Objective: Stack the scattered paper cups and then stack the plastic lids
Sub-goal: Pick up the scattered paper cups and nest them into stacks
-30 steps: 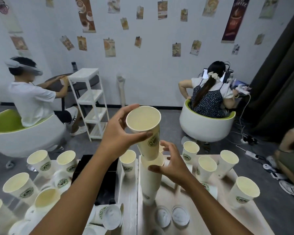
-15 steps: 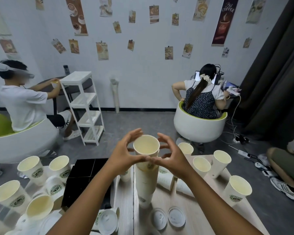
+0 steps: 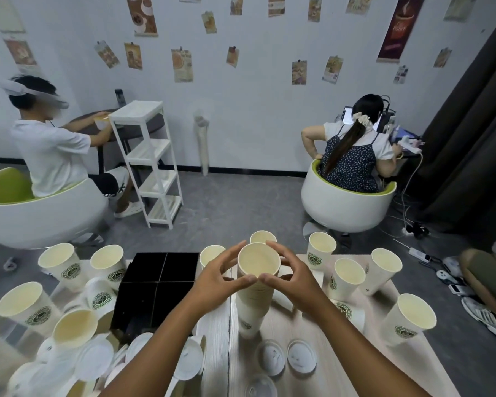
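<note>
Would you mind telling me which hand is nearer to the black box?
Left. The left hand holds the cup stack right beside the black box; the right hand is on the stack's far side.

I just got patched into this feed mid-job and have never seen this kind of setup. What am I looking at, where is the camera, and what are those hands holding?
There is no machine here. A person wears one wide-angle camera on the head, looking forward and down, so the two arms that come up from the bottom edge are their own.

The left hand and right hand curl round the top cup of a cup stack that stands on the light wooden table, one hand on each side.

Loose paper cups stand around it, such as one at the right and one at the left. Flat plastic lids lie in front of the stack. A black divided box sits left of the hands. Other people sit in the background.
</note>
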